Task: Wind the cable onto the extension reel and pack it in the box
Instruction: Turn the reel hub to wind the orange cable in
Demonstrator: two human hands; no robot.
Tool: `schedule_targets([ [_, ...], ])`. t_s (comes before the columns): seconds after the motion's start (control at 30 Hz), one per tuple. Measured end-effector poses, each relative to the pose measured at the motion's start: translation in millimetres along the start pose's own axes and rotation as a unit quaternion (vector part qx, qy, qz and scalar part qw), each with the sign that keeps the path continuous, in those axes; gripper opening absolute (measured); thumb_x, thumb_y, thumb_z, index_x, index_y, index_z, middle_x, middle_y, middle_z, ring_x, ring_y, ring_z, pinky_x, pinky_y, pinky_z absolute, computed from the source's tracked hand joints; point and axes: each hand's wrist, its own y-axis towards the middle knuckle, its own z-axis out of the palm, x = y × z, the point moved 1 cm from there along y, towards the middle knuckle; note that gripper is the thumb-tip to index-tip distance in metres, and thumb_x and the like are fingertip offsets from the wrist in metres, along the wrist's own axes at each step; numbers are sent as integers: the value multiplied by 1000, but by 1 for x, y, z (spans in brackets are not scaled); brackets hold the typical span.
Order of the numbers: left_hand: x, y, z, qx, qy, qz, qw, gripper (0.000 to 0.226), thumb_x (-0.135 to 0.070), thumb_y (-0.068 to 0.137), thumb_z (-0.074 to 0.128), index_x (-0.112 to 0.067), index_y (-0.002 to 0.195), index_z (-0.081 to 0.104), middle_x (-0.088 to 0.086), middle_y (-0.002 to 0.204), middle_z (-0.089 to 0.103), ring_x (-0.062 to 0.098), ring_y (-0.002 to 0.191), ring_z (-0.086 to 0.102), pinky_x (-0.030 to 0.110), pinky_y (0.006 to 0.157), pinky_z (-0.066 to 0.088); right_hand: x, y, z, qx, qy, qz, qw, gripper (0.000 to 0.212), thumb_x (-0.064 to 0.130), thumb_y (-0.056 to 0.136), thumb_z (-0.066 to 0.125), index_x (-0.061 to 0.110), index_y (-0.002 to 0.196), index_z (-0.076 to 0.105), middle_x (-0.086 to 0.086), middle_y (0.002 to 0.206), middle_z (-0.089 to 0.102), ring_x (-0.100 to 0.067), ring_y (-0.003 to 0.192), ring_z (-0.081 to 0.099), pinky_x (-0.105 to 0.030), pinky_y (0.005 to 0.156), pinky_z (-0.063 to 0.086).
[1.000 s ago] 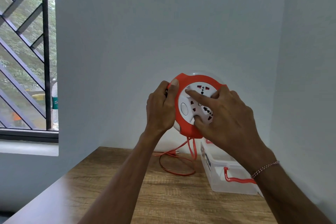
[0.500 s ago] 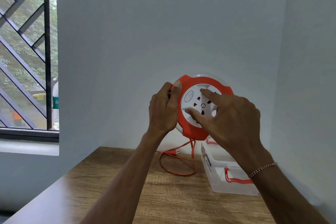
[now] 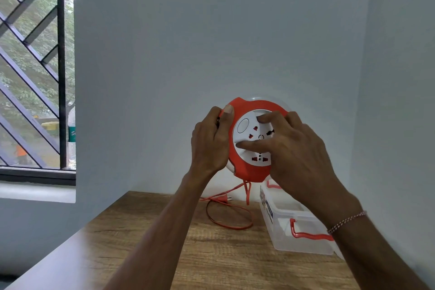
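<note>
I hold a round orange extension reel [image 3: 244,169] with a white socket face [image 3: 246,134] up in the air above the table. My left hand [image 3: 209,143] grips its left rim, thumb on the orange edge. My right hand [image 3: 289,148] lies over the white face, fingers pressed into it. An orange cable [image 3: 231,221] hangs from the reel's underside and lies in a loop on the wooden table [image 3: 211,254], its plug [image 3: 223,199] near the wall. A clear plastic box [image 3: 296,228] with orange latches stands open at the right, below my right wrist.
Walls close the table off at the back and right. A barred window [image 3: 30,66] is at the left, with a bottle [image 3: 71,139] on its sill. The table's left edge runs diagonally toward me.
The white socket face has turned clockwise under my right hand's fingers while my left hand kept the rim still. The cable loop on the table has shifted slightly.
</note>
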Motion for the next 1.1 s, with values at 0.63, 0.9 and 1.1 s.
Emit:
schedule_targets([
  [0.63,0,0,0,5,18,9,1000,36,-52,94,38,-25,88,60,-11,76,69,8,65,69,32,64,62,1,-7,10,-109,65,104,986,63,46,67,78,29,125,61,-17,112,67,-35,90,66,-48,80,53],
  [0.9,3,0,0,15,36,22,999,33,-52,94,36,-27,88,58,-15,75,66,4,67,68,21,63,58,4,-8,16,-113,109,140,978,63,50,69,75,33,127,57,-14,112,67,-29,90,65,-41,82,52],
  [1.1,2,1,-1,0,28,-7,1000,41,-55,92,35,-22,94,59,-12,78,68,11,66,70,24,64,59,-2,-2,14,-83,116,105,984,62,48,78,68,34,135,48,-12,129,58,-31,111,56,-45,97,44],
])
